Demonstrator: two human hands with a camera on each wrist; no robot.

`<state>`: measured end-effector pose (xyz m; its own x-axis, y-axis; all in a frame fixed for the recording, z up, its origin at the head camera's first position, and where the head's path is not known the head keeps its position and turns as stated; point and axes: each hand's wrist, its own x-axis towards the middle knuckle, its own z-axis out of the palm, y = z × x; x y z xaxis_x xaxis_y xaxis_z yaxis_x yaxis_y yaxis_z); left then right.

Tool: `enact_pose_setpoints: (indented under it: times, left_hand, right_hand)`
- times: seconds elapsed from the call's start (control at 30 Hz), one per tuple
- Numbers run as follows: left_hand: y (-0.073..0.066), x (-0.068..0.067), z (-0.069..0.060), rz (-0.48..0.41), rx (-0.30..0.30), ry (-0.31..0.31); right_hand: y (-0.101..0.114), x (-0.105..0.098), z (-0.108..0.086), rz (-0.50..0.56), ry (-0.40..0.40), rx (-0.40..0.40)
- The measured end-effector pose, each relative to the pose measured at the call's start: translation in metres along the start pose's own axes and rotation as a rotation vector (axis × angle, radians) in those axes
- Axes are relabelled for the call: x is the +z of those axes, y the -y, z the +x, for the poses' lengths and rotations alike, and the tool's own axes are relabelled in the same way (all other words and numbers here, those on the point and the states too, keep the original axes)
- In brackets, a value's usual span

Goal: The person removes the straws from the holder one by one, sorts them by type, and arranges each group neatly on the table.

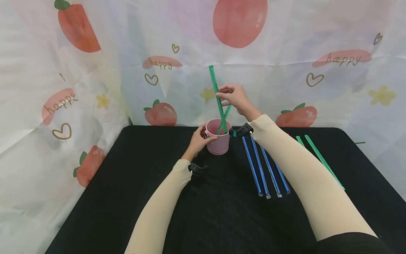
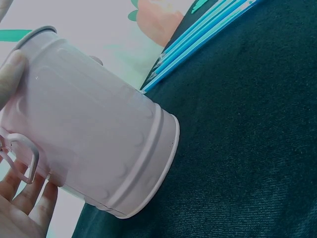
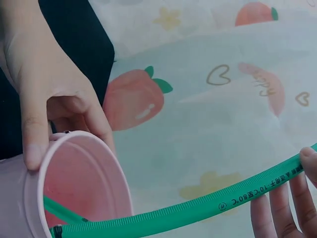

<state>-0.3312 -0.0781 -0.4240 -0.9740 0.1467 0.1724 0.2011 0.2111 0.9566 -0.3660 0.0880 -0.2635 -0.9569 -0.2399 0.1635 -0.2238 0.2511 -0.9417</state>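
Observation:
A pink bucket [image 1: 217,145] with a small side handle stands upright near the table's far edge. My left hand [image 1: 197,141] holds it from the left, thumb against the near side; in the left wrist view the other fingers lie by the handle. Above the bucket, my right hand [image 1: 234,97] pinches a green wrapped straw [image 1: 221,109]. In the right wrist view this straw [image 3: 183,210], bearing black print, has its lower end at the bucket's mouth. Another green straw [image 1: 227,112] leans inside the bucket, crossing behind the first.
Several blue wrapped straws [image 1: 252,169] lie side by side right of the bucket, partly under my right forearm. Farther right, green straws [image 1: 323,160] lie on the black-covered table [image 1: 215,211]. A printed curtain [image 1: 190,28] hangs behind the table.

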Motion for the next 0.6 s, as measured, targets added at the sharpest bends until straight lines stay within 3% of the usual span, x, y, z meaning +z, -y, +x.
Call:
enact_pose_setpoints:
  times: [0.6]
  left_hand:
    - [0.000,0.000,-0.001,-0.015,0.014,0.000]
  right_hand:
    - [0.005,-0.031,-0.011,0.105,-0.038,-0.053]
